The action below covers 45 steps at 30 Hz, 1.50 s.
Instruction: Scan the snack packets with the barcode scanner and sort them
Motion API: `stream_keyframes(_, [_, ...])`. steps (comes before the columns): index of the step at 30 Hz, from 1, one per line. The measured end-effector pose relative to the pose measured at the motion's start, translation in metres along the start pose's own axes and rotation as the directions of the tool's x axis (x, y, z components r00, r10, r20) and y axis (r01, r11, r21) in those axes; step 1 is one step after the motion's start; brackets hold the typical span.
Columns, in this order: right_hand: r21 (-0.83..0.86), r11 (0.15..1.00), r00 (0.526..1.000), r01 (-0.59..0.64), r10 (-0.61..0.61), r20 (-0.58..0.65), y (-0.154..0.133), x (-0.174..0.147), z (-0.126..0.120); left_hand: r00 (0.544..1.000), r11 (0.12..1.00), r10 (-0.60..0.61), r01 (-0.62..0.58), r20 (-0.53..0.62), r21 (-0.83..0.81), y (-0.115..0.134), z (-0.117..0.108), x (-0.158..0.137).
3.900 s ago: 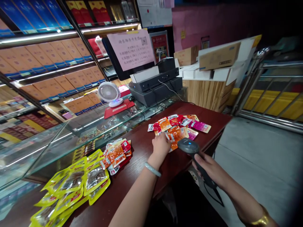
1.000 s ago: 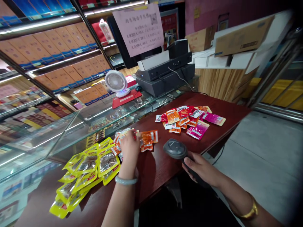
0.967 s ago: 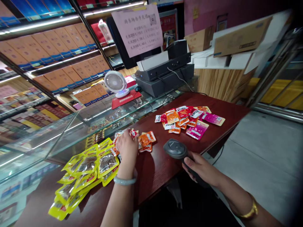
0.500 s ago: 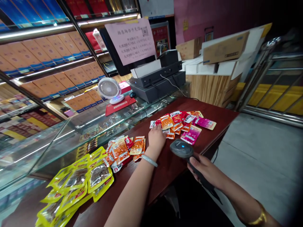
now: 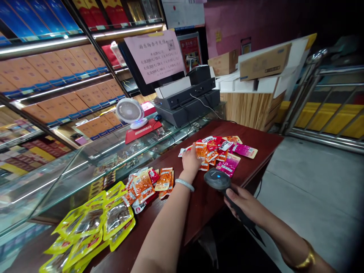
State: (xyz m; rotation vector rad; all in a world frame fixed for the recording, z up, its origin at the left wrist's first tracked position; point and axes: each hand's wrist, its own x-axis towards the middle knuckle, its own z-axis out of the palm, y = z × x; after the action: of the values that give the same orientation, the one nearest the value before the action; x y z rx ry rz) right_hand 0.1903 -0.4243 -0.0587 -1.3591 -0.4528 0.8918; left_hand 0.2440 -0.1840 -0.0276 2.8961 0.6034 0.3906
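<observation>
My left hand point(image 5: 191, 161) reaches to the left side of a pile of small snack packets point(image 5: 212, 151), red, orange and white. Its fingers are bent at the edge of an orange packet and appear to pinch it; the fingertips are partly hidden. My right hand point(image 5: 241, 203) grips a black barcode scanner point(image 5: 218, 179) by its handle. The scanner's head, with a blue light on top, is just in front of a magenta packet point(image 5: 228, 165). Left of my left wrist lies a second group of orange and red packets point(image 5: 144, 185).
Yellow-edged snack bags point(image 5: 91, 220) are heaped on the dark red tabletop point(image 5: 167, 216) at the left. Along its far side runs a glass display case point(image 5: 108, 149), with a small white fan point(image 5: 130, 111) and a cash drawer point(image 5: 190, 108) on it. A metal railing point(image 5: 327, 102) stands at right.
My left hand has moved slightly forward and right against the orange packet. The right hand and scanner stay nearly in place. The view has shifted a little.
</observation>
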Motion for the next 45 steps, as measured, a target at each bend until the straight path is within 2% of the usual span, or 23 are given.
stream_keyframes(2, [-0.005,1.000,1.000,0.002,-0.002,-0.001,0.002,0.000,0.000,0.998,0.998,-0.068,0.068,-0.001,0.011,-0.001,-0.004,0.001])
stream_keyframes(4, [-0.004,1.000,1.000,0.011,-0.011,-0.009,0.003,0.001,0.001,0.992,0.993,-0.116,0.117,0.050,-0.009,-0.004,-0.007,0.000])
stream_keyframes(7, [-0.017,0.999,0.999,0.039,-0.039,-0.038,-0.002,0.002,0.002,0.979,0.970,-0.146,0.170,0.145,-0.171,-0.013,-0.011,-0.008])
stream_keyframes(11, [-0.077,0.994,0.995,0.076,-0.081,-0.054,-0.014,0.007,0.007,0.974,0.908,-0.221,0.226,0.055,-0.354,-0.028,-0.017,-0.026])
stream_keyframes(14, [-0.081,0.995,0.998,0.060,-0.061,-0.013,-0.022,0.010,0.014,0.970,0.860,-0.242,0.220,0.011,-0.461,-0.037,-0.020,-0.038])
stream_keyframes(18, [-0.102,0.994,0.994,0.048,-0.038,0.101,-0.024,0.014,0.025,0.967,0.742,-0.255,0.200,0.007,-0.640,-0.045,-0.018,-0.046])
stream_keyframes(22, [-0.128,0.990,0.990,0.052,-0.034,0.140,-0.023,0.016,0.033,0.949,0.672,-0.314,0.248,0.035,-0.698,-0.048,-0.013,-0.051])
stream_keyframes(26, [-0.139,0.989,0.989,0.048,-0.027,0.145,-0.022,0.018,0.038,0.928,0.671,-0.369,0.306,0.054,-0.675,-0.062,-0.022,-0.057])
stream_keyframes(28, [-0.139,0.988,0.987,0.060,-0.039,0.154,-0.024,0.019,0.040,0.924,0.727,-0.381,0.326,0.040,-0.604,-0.079,-0.039,-0.063])
stream_keyframes(30, [-0.147,0.987,0.985,0.072,-0.047,0.164,-0.025,0.020,0.040,0.928,0.839,-0.371,0.345,0.023,-0.421,-0.099,-0.062,-0.071])
stream_keyframes(32, [-0.161,0.984,0.984,0.075,-0.047,0.170,-0.027,0.023,0.038,0.932,0.928,-0.360,0.355,-0.032,-0.116,-0.117,-0.083,-0.078])
stream_keyframes(34, [-0.168,0.983,0.985,0.067,-0.038,0.167,-0.027,0.027,0.035,0.943,0.944,-0.306,0.318,-0.131,0.090,-0.125,-0.094,-0.078])
stream_keyframes(35, [-0.168,0.984,0.986,0.064,-0.037,0.161,-0.026,0.029,0.034,0.952,0.950,-0.263,0.284,-0.157,0.130,-0.125,-0.094,-0.074])
stream_keyframes(37, [-0.165,0.984,0.988,0.063,-0.039,0.148,-0.024,0.032,0.031,0.976,0.975,-0.172,0.188,-0.133,0.118,-0.116,-0.084,-0.059])
stream_keyframes(40, [-0.174,0.983,0.992,0.061,-0.040,0.123,-0.022,0.036,0.025,0.999,0.998,-0.027,0.029,-0.023,0.055,-0.092,-0.051,-0.023])
stream_keyframes(43, [-0.194,0.980,0.996,0.048,-0.032,0.086,-0.021,0.037,0.019,0.999,0.998,0.041,-0.041,0.014,0.044,-0.072,-0.022,0.014])
stream_keyframes(45, [-0.199,0.979,0.997,0.051,-0.039,0.061,-0.022,0.036,0.015,0.997,0.996,0.053,-0.058,0.063,0.072,-0.066,-0.012,0.032])
